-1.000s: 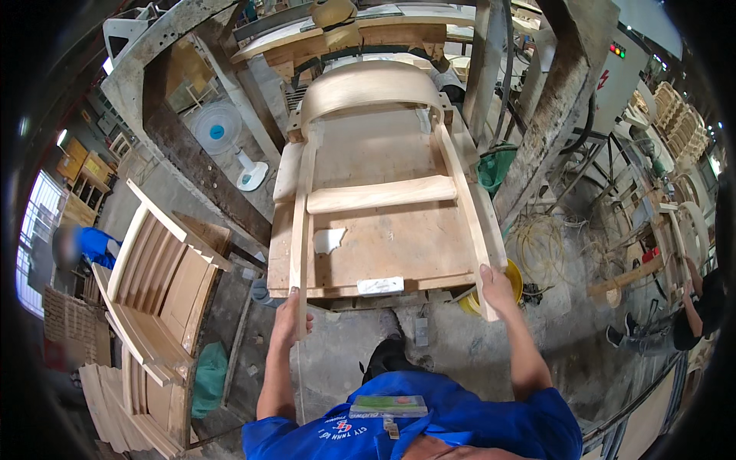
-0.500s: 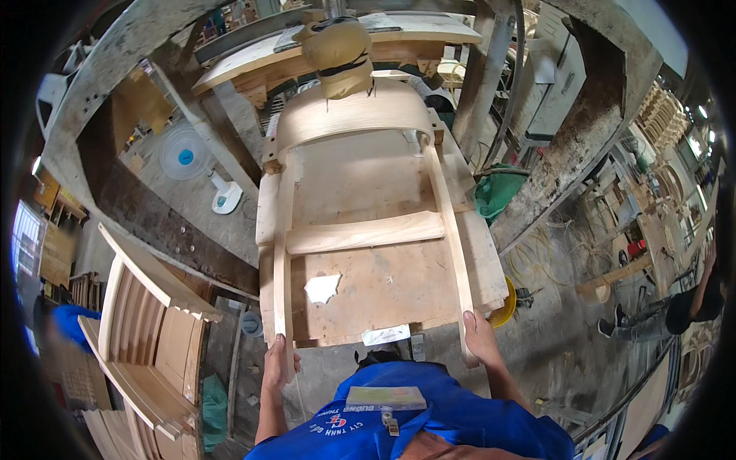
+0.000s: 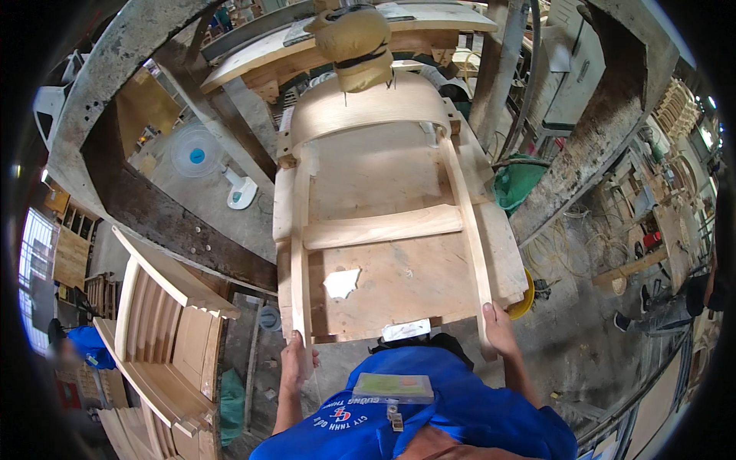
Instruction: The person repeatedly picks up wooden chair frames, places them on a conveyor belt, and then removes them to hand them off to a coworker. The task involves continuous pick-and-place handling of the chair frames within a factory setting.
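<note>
A pale wooden chair frame point(image 3: 383, 227) lies on a worn plywood board point(image 3: 383, 287). It has two long side legs, a crossbar and a curved top rail point(image 3: 368, 112) at the far end. My left hand point(image 3: 296, 363) is wrapped round the near end of the left leg. On the right, my right hand point(image 3: 498, 328) grips the near end of the other leg, thumb along its top. A tan padded machine head point(image 3: 356, 47) with dark bands rests against or just above the top rail; contact cannot be told. Small wooden blocks point(image 3: 287, 149) flank the rail.
Thick, worn metal posts point(image 3: 583, 146) rise on both sides of the board. Curved wooden parts point(image 3: 157, 330) are stacked at left, near a standing fan point(image 3: 198, 153). A green bag point(image 3: 515, 184) and yellow bucket point(image 3: 524, 297) sit at right. Other people stand at both far sides.
The whole view has shifted slightly, so the frame, board and hands appear a little further right. Both hands keep their grip on the legs; the frame stays in place on the board.
</note>
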